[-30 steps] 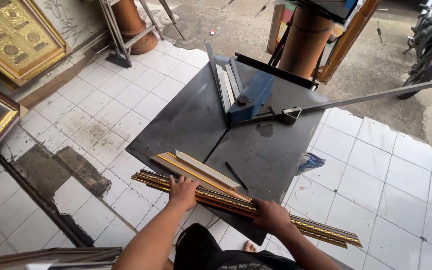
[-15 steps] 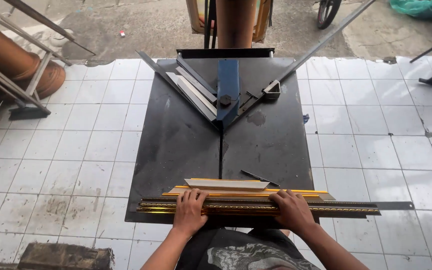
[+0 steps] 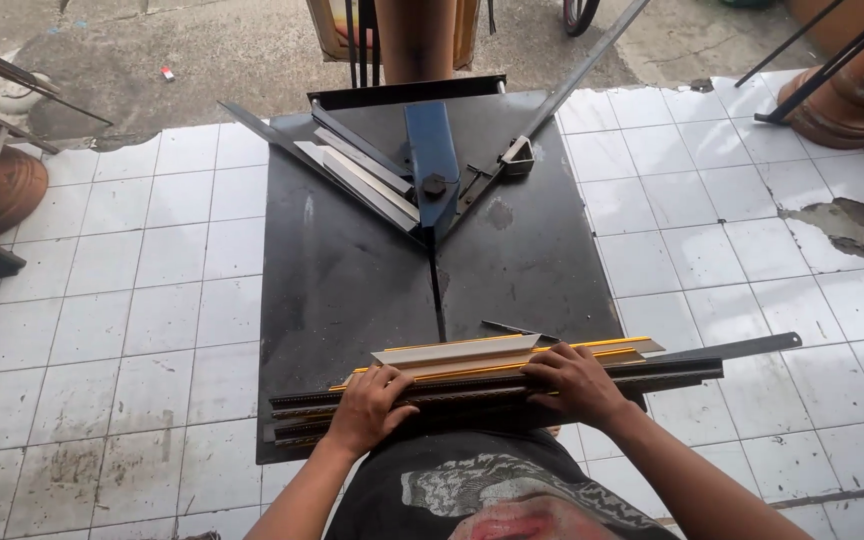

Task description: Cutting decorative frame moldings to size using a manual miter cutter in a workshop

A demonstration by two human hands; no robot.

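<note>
Gripping, fingers curled over, stacked gold-edged frame mouldings (image 3: 497, 375) with left hand (image 3: 370, 408) and right hand (image 3: 577, 383) on black metal table (image 3: 352, 290).

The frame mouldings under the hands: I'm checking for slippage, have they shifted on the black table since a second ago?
Cannot tell for sure. The frame mouldings lie across the black table near edge as before; the camera moved, not clearly the bundle.

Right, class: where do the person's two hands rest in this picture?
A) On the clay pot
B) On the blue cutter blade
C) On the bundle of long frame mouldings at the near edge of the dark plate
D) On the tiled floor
C: the left hand and the right hand both lie on the frame mouldings stacked across the near edge of the dark plate.
</note>
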